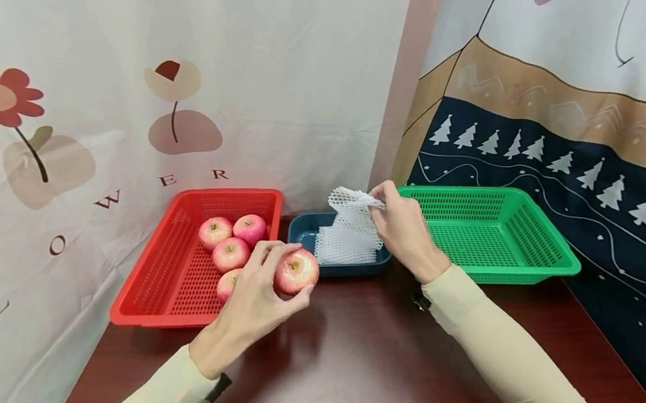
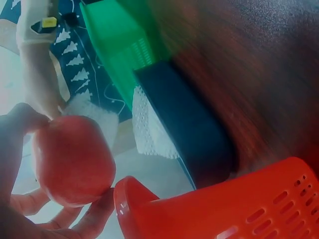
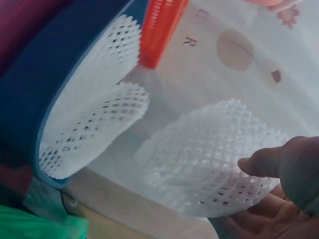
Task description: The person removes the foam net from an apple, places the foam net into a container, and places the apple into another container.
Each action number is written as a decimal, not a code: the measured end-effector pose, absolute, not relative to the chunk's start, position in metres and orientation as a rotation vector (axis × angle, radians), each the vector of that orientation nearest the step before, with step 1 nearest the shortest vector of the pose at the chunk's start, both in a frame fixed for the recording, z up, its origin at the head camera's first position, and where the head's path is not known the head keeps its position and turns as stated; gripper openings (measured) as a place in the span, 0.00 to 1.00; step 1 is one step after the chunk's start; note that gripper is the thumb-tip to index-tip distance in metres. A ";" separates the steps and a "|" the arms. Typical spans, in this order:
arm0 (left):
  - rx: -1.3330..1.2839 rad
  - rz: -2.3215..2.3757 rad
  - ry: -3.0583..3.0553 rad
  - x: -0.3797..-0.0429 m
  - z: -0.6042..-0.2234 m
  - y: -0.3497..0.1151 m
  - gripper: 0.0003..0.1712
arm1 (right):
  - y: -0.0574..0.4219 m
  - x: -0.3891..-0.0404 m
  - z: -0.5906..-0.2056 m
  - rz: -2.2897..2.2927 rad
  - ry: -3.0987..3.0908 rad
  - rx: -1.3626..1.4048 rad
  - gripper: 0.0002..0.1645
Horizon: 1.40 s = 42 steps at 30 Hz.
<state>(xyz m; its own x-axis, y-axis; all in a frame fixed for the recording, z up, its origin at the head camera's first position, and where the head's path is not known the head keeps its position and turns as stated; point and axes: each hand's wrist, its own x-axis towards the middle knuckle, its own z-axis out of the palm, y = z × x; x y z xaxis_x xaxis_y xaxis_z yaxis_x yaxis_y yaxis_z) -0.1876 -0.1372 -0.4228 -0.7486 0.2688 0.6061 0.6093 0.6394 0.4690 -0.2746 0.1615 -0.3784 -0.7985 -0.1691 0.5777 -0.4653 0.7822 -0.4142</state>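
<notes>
My left hand (image 1: 255,290) grips a red-and-yellow apple (image 1: 297,271), thumb below and fingers over its far side, just right of the red basket's front corner. In the left wrist view the same apple (image 2: 75,160) sits between thumb and fingertips. My right hand (image 1: 402,229) pinches a white foam fruit net (image 1: 353,198) by one end, above the dark blue tray. Seen from the right wrist, the held foam net (image 3: 214,154) spreads out flattened from thumb and fingers. More white foam nets (image 1: 340,246) lie in the tray.
The red basket (image 1: 147,300) at left holds several apples (image 1: 230,254). Between the baskets stands the blue tray (image 1: 302,225). A green basket (image 1: 548,261) is at right, behind my right forearm. All rest on a dark reddish-brown table (image 1: 368,371) with printed curtains (image 1: 294,64) behind.
</notes>
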 end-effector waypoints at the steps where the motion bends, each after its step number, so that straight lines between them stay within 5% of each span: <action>1: -0.685 -0.934 -2.375 -0.187 -0.423 -0.137 0.41 | 0.159 -0.277 -0.380 0.739 -2.454 0.446 0.12; 10: -0.659 -0.905 -2.372 -0.186 -0.422 -0.139 0.39 | 0.145 -0.303 -0.399 0.608 -2.451 0.278 0.11; 21: -0.622 -0.889 -2.397 -0.186 -0.420 -0.141 0.39 | 0.148 -0.319 -0.443 0.496 -2.752 0.518 0.09; 33: -0.629 -0.882 -2.409 -0.185 -0.415 -0.142 0.41 | 0.138 -0.309 -0.457 0.545 -3.099 0.646 0.30; 42: -0.625 -0.852 -2.403 -0.187 -0.410 -0.146 0.41 | 0.141 -0.302 -0.452 0.584 -3.134 0.684 0.34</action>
